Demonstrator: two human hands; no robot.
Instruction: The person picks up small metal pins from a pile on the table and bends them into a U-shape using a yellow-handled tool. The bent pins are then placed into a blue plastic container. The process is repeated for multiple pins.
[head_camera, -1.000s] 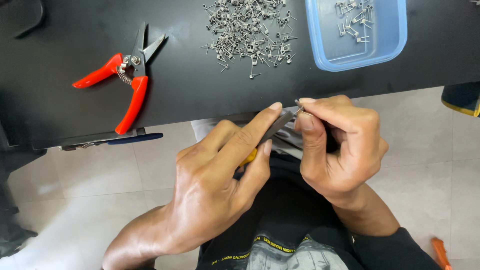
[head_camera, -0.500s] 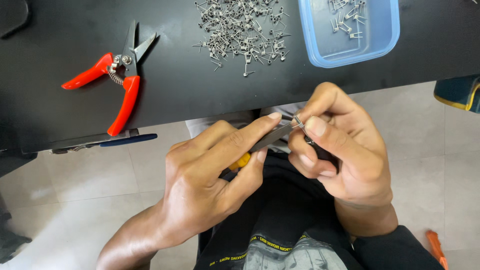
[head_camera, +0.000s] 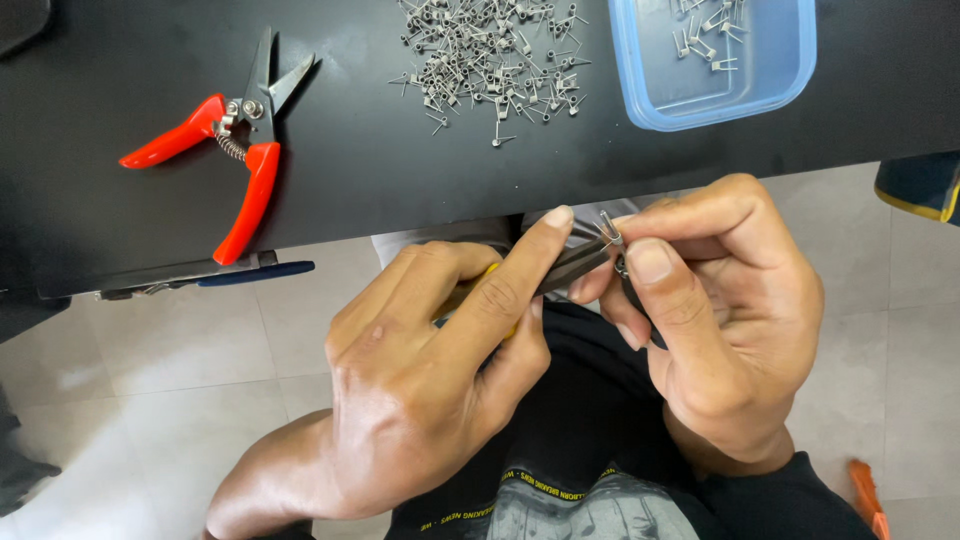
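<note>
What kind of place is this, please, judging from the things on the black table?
Probably a small workshop or a hand-assembly bench. The black table holds a heap of small metal wire parts, red-handled cutters and a blue plastic tub with a few parts in it.

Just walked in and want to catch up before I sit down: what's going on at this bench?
A person is working over their lap at the edge of a black table. The left hand grips small pliers with a yellow handle, whose tips meet a tiny bent wire piece pinched in the right hand. On the table lie red-handled cutters, a heap of similar small metal pieces, and a blue plastic tray holding a few more.
</note>
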